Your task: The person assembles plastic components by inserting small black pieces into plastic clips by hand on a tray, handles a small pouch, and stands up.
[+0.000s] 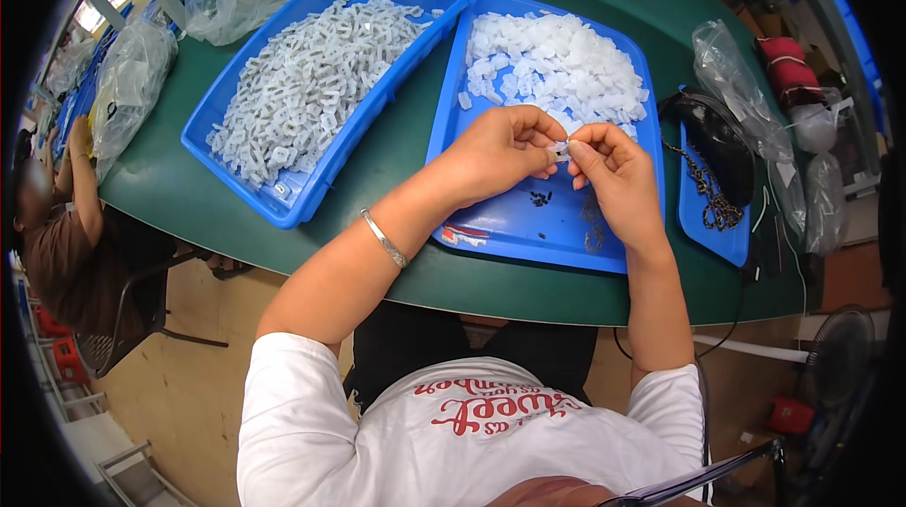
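Green table (377,160) in workroom, co-worker (83,273) seated far left. Blue tray (505,227) under hands: heap of white plastic pieces (557,56) toward far end, small black bits (541,198) nearer. Left hand (502,153) and right hand (615,175) meet above tray, thumb and fingertips of each pinched together on small pale piece (562,150), mostly hidden by fingers. Left of tray, blue bin (260,200) holding heap of greyish plastic parts (316,87).
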Tool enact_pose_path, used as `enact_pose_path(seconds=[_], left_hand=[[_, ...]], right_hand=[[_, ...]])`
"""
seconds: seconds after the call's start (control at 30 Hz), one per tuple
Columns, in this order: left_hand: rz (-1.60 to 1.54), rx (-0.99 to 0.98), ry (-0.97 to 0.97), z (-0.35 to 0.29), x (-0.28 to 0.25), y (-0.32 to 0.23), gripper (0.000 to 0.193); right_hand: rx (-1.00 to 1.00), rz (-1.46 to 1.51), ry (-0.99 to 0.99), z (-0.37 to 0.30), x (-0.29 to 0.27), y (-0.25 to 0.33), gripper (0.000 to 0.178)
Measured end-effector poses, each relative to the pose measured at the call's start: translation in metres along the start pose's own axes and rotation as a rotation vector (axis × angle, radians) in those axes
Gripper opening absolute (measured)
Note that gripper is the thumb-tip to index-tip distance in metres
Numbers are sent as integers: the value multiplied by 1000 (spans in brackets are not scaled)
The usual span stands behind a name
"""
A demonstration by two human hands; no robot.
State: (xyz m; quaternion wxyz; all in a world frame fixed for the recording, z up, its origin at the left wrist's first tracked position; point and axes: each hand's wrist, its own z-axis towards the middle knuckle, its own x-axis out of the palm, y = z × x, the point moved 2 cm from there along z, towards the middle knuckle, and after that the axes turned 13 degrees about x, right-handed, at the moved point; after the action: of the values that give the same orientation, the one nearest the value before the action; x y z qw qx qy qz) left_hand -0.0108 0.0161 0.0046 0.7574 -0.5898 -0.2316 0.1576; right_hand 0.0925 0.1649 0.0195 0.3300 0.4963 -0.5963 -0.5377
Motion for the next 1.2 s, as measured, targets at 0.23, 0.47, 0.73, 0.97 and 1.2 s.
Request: enact_pose_path(seconds=[0.23,0.47,0.73,0.97,1.2], left_hand=[[-30,-10,-78,1,-1,-2,22],[175,92,-21,-2,3,-1,23],[177,88,20,-2,3,4,24],[253,99,47,-3,6,2,23],[203,23,9,-2,3,0,25]], right_hand=[[-72,-90,-27,-4,4,2,11],[36,-46,57,1,-9,2,10],[86,-14,147,3,-12,5,19],[125,-32,162,2,-11,3,21],[24,-84,66,2,-5,-1,19]])
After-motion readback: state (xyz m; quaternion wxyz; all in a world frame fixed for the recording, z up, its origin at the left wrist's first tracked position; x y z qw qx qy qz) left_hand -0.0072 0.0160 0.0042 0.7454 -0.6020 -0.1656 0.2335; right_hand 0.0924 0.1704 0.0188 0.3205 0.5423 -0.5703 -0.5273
